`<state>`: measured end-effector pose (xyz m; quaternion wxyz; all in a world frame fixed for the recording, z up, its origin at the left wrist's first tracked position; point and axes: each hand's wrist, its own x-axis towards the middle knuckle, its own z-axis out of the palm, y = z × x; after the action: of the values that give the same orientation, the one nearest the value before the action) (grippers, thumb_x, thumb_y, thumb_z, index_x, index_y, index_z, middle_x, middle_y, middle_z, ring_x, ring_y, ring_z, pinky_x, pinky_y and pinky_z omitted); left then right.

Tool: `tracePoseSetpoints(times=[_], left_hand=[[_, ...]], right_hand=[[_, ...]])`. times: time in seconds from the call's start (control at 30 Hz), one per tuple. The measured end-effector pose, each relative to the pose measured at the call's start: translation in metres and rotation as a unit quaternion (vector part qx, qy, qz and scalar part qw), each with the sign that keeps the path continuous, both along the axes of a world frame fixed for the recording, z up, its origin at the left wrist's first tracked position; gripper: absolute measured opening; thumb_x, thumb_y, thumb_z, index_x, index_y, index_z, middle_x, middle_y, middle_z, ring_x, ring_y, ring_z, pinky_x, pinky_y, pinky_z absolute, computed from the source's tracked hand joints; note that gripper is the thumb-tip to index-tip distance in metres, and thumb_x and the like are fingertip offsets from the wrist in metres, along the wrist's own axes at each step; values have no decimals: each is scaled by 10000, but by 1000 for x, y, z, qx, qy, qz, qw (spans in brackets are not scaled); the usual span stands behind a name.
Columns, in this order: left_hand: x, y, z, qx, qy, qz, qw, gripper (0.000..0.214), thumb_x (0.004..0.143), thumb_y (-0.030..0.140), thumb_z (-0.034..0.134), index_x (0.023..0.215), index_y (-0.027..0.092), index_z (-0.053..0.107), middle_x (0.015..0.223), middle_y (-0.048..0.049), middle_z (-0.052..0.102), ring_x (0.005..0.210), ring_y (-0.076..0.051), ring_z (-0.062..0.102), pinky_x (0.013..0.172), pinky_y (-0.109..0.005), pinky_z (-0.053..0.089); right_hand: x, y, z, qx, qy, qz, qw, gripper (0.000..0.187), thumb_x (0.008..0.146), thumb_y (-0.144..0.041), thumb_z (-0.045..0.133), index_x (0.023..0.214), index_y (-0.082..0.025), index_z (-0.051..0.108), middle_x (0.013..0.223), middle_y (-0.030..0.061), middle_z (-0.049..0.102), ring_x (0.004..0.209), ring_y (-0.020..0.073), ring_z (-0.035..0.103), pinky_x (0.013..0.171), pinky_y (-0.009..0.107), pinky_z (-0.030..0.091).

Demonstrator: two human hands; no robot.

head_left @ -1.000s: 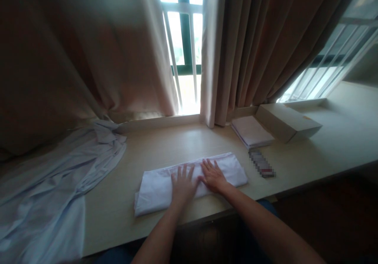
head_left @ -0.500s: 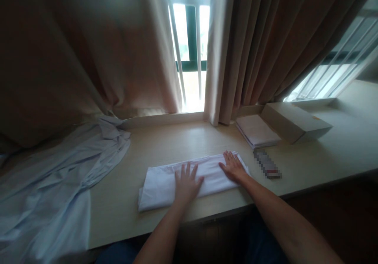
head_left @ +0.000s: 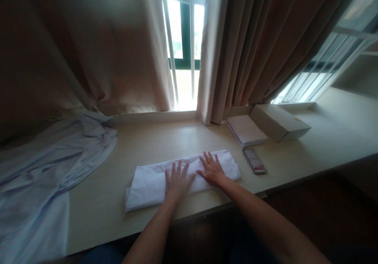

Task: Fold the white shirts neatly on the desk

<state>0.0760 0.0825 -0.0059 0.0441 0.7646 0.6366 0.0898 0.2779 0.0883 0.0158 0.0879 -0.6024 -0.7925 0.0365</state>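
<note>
A white cloth point(head_left: 147, 185), folded into a long flat bundle, lies near the front edge of the desk. My left hand point(head_left: 178, 181) rests flat on its middle, fingers spread and slightly blurred. Just to the right, my right hand point(head_left: 212, 169) also presses on the cloth with its fingers apart. The two hands are close together, and neither grips the fabric.
Loose, crumpled white fabric point(head_left: 56, 169) covers the left part of the desk point(head_left: 97, 209). At the back right are a neatly folded white stack point(head_left: 246, 130) and a pale box point(head_left: 280, 122). A pixelated object point(head_left: 254, 161) lies right of the bundle. Curtains point(head_left: 242, 39) hang behind.
My right hand has moved left along the cloth, from its right end toward my left hand. The whole view has shifted slightly. My left hand stays near the cloth's middle.
</note>
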Motion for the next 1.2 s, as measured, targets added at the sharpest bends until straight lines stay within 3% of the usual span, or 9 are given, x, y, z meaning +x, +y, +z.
tracePoseSetpoints(times=[0.1,0.2,0.3,0.43,0.63,0.87,1.1,1.2], left_hand=[[-1,1,-2,-5,-9,-5,1000,655,866,644,312,1461,375,268,1577,-13,143,1448,-317,12,1110,-625,23],[-2,3,-3,-9,-14,-12,1000,653,868,645,310,1460,373,274,1574,-16,160,1448,-312,32,1115,-614,44],[-12,6,-2,-9,-7,-30,999,633,883,620,302,1461,362,280,1572,-18,171,1450,-281,64,1137,-559,50],[-50,10,3,-14,12,-35,999,632,886,601,329,1464,350,277,1571,-22,180,1447,-252,109,1156,-486,58],[-118,21,10,-31,29,-14,999,607,888,600,329,1445,360,319,1555,-4,235,1440,-239,152,1159,-463,70],[-131,33,11,-34,42,-18,998,589,892,554,358,1437,332,348,1537,-20,283,1427,-245,201,1161,-476,97],[-130,4,21,95,49,-4,994,542,913,405,363,1404,180,415,1529,-72,297,1436,-224,173,1181,-434,107],[-144,-13,17,102,52,28,993,547,922,416,326,1382,143,440,1525,-96,301,1439,-231,159,1181,-434,99]], right_hand=[[-26,-16,-2,-30,16,21,999,687,902,-696,195,1480,-333,267,1571,8,125,1443,276,26,1133,526,-18],[-32,-20,-6,-53,27,-23,998,708,900,-700,182,1484,-308,267,1572,19,120,1442,277,39,1138,514,-4],[-29,-18,-8,-57,32,-22,998,706,906,-693,158,1483,-302,271,1572,16,125,1442,265,44,1140,504,-4],[-29,-19,-10,-44,23,-18,999,675,925,-660,152,1487,-300,259,1574,18,125,1442,255,39,1137,504,-11],[-35,-17,-23,-31,-2,-16,999,664,931,-643,173,1487,-292,264,1571,25,142,1444,253,23,1135,507,-31],[-37,-15,-32,-28,-15,-18,999,665,926,-645,173,1491,-304,247,1573,12,132,1444,258,14,1134,522,-30],[-37,-16,-33,-28,-11,-24,999,665,921,-649,194,1486,-306,265,1572,10,137,1443,262,21,1134,521,-37],[-36,-16,-33,-26,-14,-22,999,662,923,-645,197,1487,-304,261,1573,11,132,1443,259,14,1133,517,-43]])
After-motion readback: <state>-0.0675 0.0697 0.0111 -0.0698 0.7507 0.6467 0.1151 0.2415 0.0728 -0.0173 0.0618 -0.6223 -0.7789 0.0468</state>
